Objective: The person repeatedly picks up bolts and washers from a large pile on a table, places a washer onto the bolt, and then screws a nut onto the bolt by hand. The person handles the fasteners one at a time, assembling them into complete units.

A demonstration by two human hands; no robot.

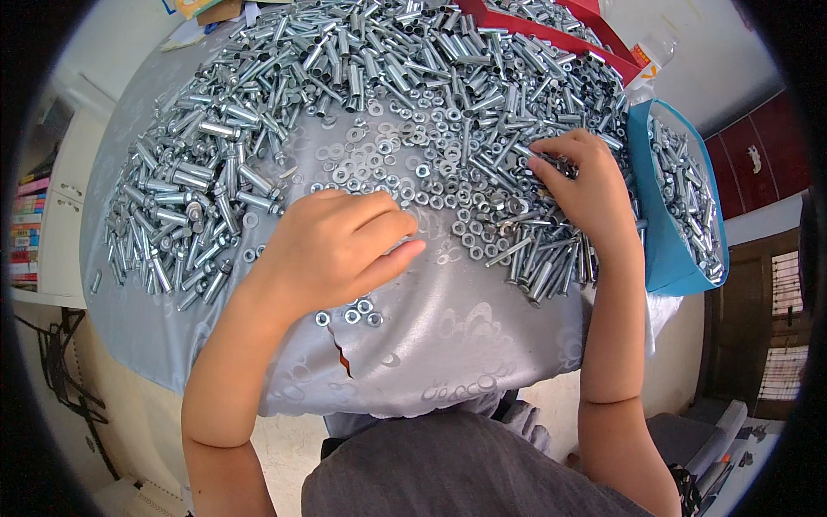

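Observation:
My left hand (338,252) hovers above the near middle of the table, its fingers curled toward the thumb. What the fingertips hold, if anything, is hidden. Just beyond it lie loose hex nuts (393,183) and flat washers (355,134); several more nuts (352,316) sit in a small group on its near side. At the right, my right hand (590,177) reaches into the heap of bolts (541,274) and metal sleeves. Its thumb and fingertips are drawn together at shiny metal pieces; I cannot make out which one they grip.
A broad heap of sleeve anchors (194,177) curves around the left and far sides. A blue container (662,252) of metal parts stands at the right, a red box (551,33) at the back. The grey tablecloth (431,345) has a tear near the front.

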